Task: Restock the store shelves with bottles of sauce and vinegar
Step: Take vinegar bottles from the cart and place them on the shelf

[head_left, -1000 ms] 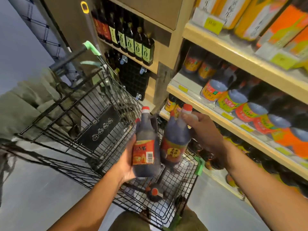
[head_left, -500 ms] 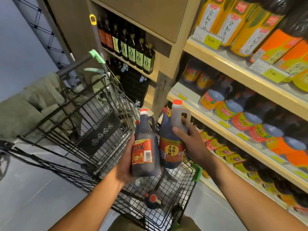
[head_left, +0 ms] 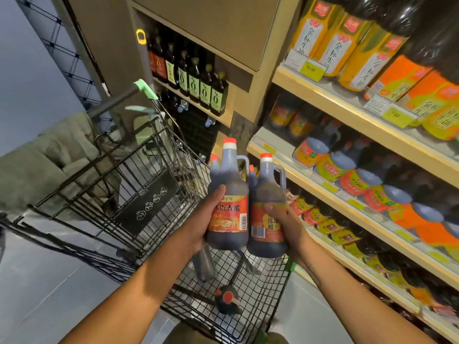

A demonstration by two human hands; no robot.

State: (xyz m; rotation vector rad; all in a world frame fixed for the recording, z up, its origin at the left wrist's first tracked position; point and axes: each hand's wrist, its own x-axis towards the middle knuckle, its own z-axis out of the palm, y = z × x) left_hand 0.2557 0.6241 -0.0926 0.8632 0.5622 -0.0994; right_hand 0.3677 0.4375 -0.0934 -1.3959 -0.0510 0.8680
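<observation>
Two bottles now up out of the cart (head_left: 139, 194), side by side, touching. The right hand (head_left: 289, 228) has shifted from neck to body of its bottle (head_left: 268, 214); the left hand (head_left: 206, 219) wraps the other bottle (head_left: 228, 194). Ready for shelving on the shelf (head_left: 323, 184) right of the grip. One bottle (head_left: 227, 301) lies below.

Cart (head_left: 139, 175) left of shelves (head_left: 330, 184)
</observation>
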